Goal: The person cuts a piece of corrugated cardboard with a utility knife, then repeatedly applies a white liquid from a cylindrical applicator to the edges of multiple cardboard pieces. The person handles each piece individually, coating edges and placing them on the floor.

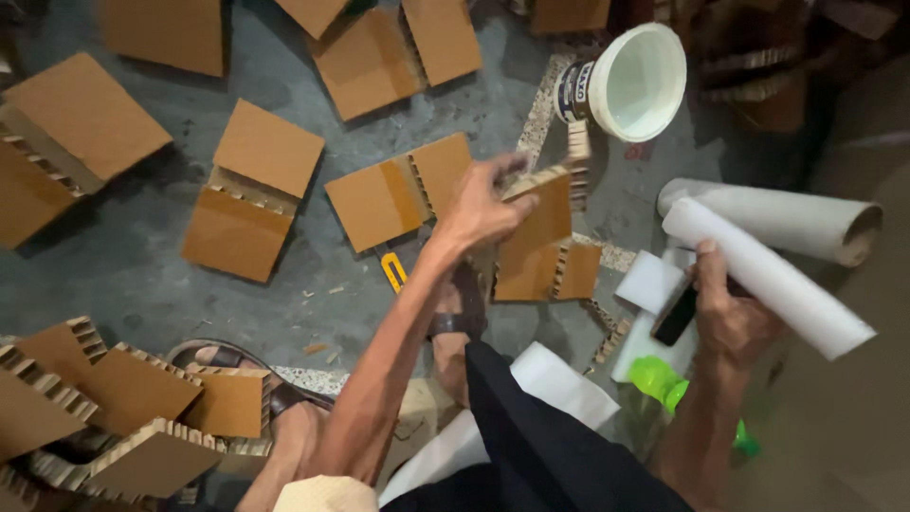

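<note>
My left hand (479,204) reaches forward and grips the top edge of a folded brown honeycomb cardboard piece (540,242), held tilted just above the floor. My right hand (725,308) is lower right, closed around a rolled white paper tube (773,280) and a small dark object (675,318). A second, thicker white roll (777,218) lies just behind the tube. A white bucket (630,81) lies tipped on its side beyond the cardboard, its mouth toward me.
Several folded cardboard pieces (256,190) lie spread over the grey concrete floor (142,256), with more stacked at lower left (123,417). A yellow cutter (393,272) lies near my arm. A green object (664,384) and white sheets (559,379) sit by my knee.
</note>
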